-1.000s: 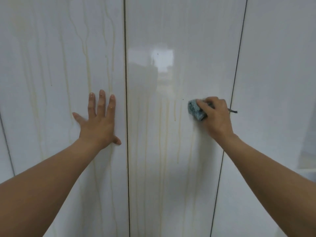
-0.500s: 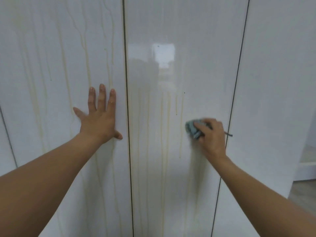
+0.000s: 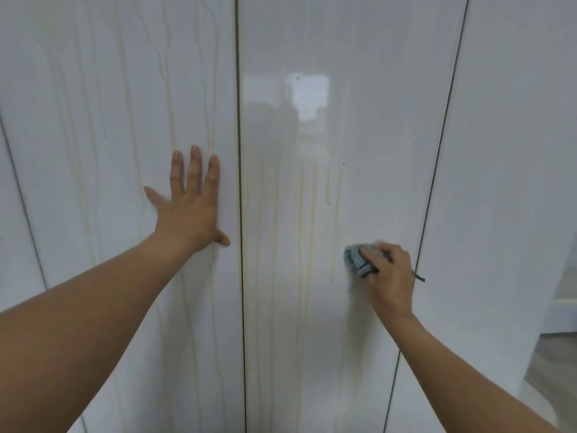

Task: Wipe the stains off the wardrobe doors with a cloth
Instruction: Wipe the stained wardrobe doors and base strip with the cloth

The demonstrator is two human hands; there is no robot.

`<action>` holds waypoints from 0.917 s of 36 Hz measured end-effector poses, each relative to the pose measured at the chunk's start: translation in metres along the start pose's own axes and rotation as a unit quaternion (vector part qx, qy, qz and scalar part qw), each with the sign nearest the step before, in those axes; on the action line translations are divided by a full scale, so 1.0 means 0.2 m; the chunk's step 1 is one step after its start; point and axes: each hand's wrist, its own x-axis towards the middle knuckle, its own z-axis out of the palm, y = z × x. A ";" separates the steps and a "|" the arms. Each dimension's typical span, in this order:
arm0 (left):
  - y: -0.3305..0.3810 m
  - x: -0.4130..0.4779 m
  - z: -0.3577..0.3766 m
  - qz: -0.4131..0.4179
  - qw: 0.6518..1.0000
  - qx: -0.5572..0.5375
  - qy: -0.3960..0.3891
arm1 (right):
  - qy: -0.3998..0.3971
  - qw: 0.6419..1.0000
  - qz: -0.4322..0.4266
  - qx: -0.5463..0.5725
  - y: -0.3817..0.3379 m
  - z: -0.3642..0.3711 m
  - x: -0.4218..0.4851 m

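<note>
Left arm: enters from the lower left of the frame and reaches up to the left hand (image 3: 190, 210), which lies flat on the left door (image 3: 109, 135), centre left. I judge that it braces the body and steadies the panel against the push of the wiping.
Left fingers (image 3: 195, 170): straight and slightly spread, thumb out to the side, holding nothing. The palm is against the panel, just beside the centre seam (image 3: 239, 182).
Right arm: comes in from the lower right to the right hand (image 3: 390, 276), centre right of the frame.
Right fingers (image 3: 370, 254): curled round the cloth, bunching it so that a pad of it faces the door.
Cloth (image 3: 354, 257): grey-blue and wadded, pressed on the middle door (image 3: 343, 126) near its right edge, to the right of the yellowish streaks (image 3: 312, 214). A dark loose thread (image 3: 419, 278) trails out past the hand to the right.
Step in hand: likely rubbing the right part of the middle door. The streaks there and on the left door are mostly unwiped, so the task looks early.
Right door (image 3: 515, 151): no streaks that I can make out.
Beyond: a strip of floor (image 3: 555, 354) at the lower right edge.
Count, hands: two.
Count, cloths: one.
Count, doors: three broad panels plus a sliver of a fourth (image 3: 9, 214) at the far left edge, parted by three dark seams.
Count, streaks: many thin runs, too faint to number.
</note>
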 end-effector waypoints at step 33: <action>-0.01 0.02 0.03 -0.005 1.000 -0.011 -0.005 | -0.055 0.997 0.039 -0.044 0.15 0.08 -0.45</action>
